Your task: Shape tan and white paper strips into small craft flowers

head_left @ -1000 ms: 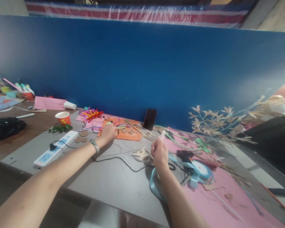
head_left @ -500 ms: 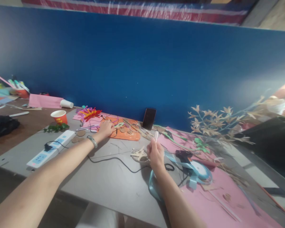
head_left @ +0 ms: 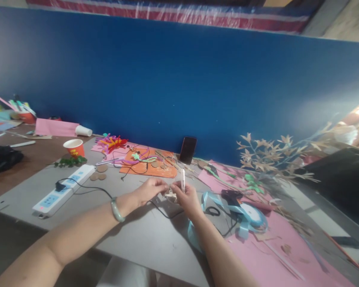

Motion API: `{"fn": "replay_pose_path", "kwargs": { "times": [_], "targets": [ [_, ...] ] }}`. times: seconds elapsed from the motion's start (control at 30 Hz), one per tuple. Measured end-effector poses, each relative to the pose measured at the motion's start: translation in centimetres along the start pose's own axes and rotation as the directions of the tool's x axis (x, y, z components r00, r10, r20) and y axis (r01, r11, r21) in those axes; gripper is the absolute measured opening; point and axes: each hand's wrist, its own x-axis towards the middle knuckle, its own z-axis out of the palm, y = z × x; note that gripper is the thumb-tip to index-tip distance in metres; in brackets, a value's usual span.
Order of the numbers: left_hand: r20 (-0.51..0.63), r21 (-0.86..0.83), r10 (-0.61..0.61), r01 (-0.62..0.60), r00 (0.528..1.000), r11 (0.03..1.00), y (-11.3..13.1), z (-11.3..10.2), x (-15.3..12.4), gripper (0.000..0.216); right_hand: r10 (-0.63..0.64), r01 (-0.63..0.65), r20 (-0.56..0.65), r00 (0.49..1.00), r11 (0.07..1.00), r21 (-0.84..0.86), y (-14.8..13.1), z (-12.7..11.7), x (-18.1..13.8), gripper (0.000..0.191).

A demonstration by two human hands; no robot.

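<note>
My left hand (head_left: 152, 189), with a pale green bangle (head_left: 117, 209) at its wrist, is closed in a pinch at the middle of the table. Whatever lies between its fingertips is too small to make out. Close against it, my right hand (head_left: 188, 198) grips a white marker (head_left: 183, 180) that stands nearly upright out of the fist. The fingertips of both hands almost meet. Just beneath them is a small pale bundle of strips (head_left: 171, 196), partly covered by the fingers. A black cord (head_left: 161, 212) runs under the hands.
On the left are a white power strip (head_left: 64, 189), a red paper cup (head_left: 74, 148) and wooden discs (head_left: 102, 168). Behind lie an orange sheet (head_left: 164, 170) and a leaning phone (head_left: 188, 150). At right are blue ribbon (head_left: 253, 215), pink paper (head_left: 275, 255) and dried stems (head_left: 263, 153).
My left hand has come back from the orange sheet to the middle, beside my right hand. The right hand has shifted slightly left, still holding the marker.
</note>
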Motion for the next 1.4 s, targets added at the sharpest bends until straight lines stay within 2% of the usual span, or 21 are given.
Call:
{"fn": "replay_pose_path", "kwargs": {
  "times": [0.2, 0.37, 0.57, 0.83, 1.13, 1.4],
  "targets": [
    [0.048, 0.020, 0.086, -0.087, 0.995, 0.996, -0.1, -0.6, -0.2, 0.024, 0.008, -0.007, 0.073, 0.997, 1.000, -0.018, 0.0, -0.2, 0.1, 0.031],
    [0.033, 0.040, 0.101, -0.102, 0.994, 0.994, -0.5, -0.7, -0.4, 0.025, -0.004, 0.013, 0.129, 0.992, 0.997, -0.072, -0.4, -0.3, -0.1, 0.034],
    [0.066, -0.009, 0.074, -0.073, 0.995, 0.997, -0.7, -0.6, -0.6, 0.026, -0.012, 0.034, 0.162, 0.987, 0.990, -0.134, -0.6, -0.3, -0.2, 0.035],
    [0.102, -0.164, 0.009, 0.007, 0.995, 0.986, -0.4, -0.7, -0.8, 0.033, -0.021, 0.045, 0.203, 0.979, 0.993, -0.113, -0.5, -0.4, -0.1, 0.037],
    [0.141, -0.090, -0.076, 0.089, 0.987, 0.992, -0.4, -0.8, -0.8, 0.036, -0.009, 0.011, 0.201, 0.980, 1.000, -0.011, -0.1, -0.2, -0.3, 0.028],
    [0.219, -0.163, -0.018, 0.054, 0.976, 0.985, 0.2, -1.1, -1.0, 0.031, 0.022, -0.050, 0.165, 0.986, 0.985, 0.163, 0.9, -0.5, 0.2, 0.032]
  ]
}}
